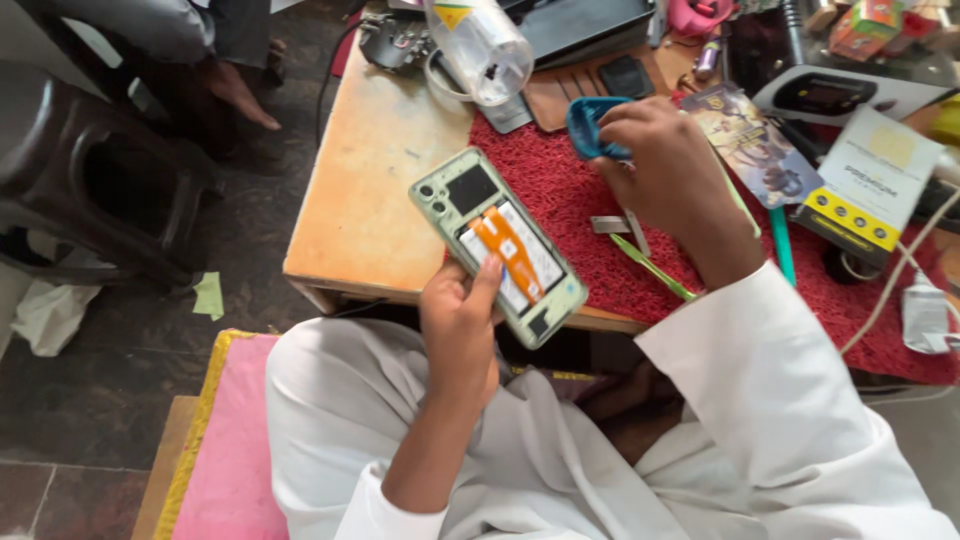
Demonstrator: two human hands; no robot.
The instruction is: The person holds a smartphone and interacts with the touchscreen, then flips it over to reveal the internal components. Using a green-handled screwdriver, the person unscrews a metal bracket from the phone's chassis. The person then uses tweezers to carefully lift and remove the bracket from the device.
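Note:
My left hand (pixel 462 318) holds an opened phone (pixel 497 243) by its lower end, back cover off. Its pale green frame, white battery and orange flex ribbon show, with my thumb lying on the battery. The phone hangs over the front edge of the wooden table (pixel 370 190). My right hand (pixel 672 180) reaches over the red mat (pixel 560 190) and grips a blue tool (pixel 587 126) at the mat's far edge. Green tweezers (pixel 655 268) and a small metal piece (pixel 610 224) lie on the mat just under that hand.
A clear plastic bottle (pixel 482 45) lies at the table's back. Boxes and a printed card (pixel 750 140) crowd the right side, with a yellow-and-white box (pixel 872 185) and a white charger with cable (pixel 925 310). Another person's hand (pixel 240 92) rests at top left near a dark stool (pixel 95 180).

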